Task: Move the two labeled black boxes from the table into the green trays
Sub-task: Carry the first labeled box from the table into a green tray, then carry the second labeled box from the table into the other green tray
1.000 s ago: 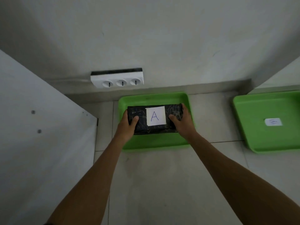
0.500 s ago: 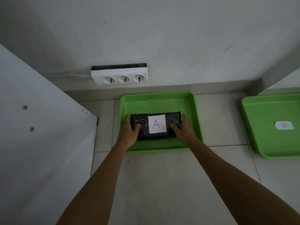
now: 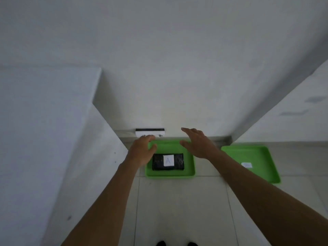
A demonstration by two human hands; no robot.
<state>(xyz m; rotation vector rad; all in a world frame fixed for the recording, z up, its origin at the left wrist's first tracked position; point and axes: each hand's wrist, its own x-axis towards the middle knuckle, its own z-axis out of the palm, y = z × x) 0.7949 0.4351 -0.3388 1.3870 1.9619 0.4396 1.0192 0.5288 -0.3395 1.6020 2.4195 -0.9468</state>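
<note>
The black box (image 3: 158,162) with a white label marked A lies flat in the left green tray (image 3: 190,167) on the tiled floor. My left hand (image 3: 140,153) hovers above the tray's left side, fingers apart, holding nothing. My right hand (image 3: 198,144) is raised above the tray's right rear corner, spread open and empty. A second green tray (image 3: 257,157) sits to the right and holds only a small white label. No second black box is in view.
A white power strip (image 3: 150,133) lies against the wall behind the left tray. A large white panel (image 3: 53,139) stands at the left, and another white surface (image 3: 292,107) rises at the right. Dark shoe tips (image 3: 176,243) show at the bottom edge.
Both hands have let go of box A and lifted away from it; the box now rests in the left tray. The view has pulled back and up.
</note>
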